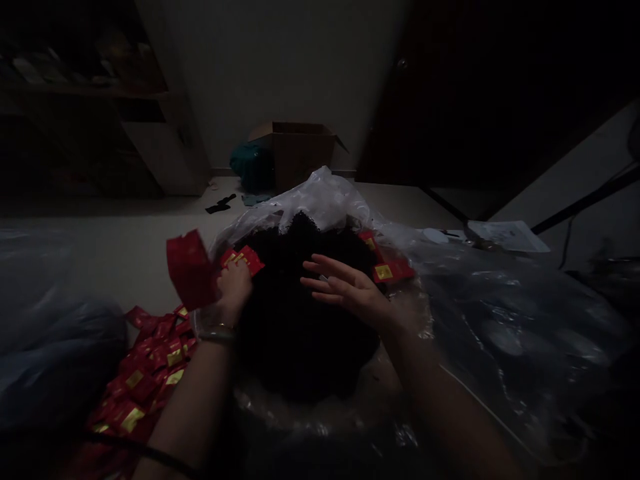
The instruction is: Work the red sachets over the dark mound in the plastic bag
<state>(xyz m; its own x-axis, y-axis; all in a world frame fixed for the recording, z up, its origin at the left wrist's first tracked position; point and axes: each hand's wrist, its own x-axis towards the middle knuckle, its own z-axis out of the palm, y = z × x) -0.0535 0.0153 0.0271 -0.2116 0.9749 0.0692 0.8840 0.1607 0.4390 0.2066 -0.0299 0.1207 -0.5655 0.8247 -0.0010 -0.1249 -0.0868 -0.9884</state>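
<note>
A large clear plastic bag [330, 190] lies open before me, full of a heap of black, crumbly loose material [305, 320]. My left hand [234, 288] is at the heap's left edge, its fingers closed around small red packets [250, 259] with gold marks. Beside that hand, on its outer side, is a bigger-looking red packet [190, 270]; whether the hand grips it I cannot tell. Over the right part of the heap hovers my right hand [350, 290], fingers spread, with something small and pale at them. More red packets [393, 271] rest on the bag's right rim.
Many red and gold packets [150, 373] are piled at the lower left. A cardboard box [305, 157] and a teal bag [253, 167] stand by the wall. Plastic sheeting [510, 340] spreads to the right, near a white tray [510, 237]. The room is dim.
</note>
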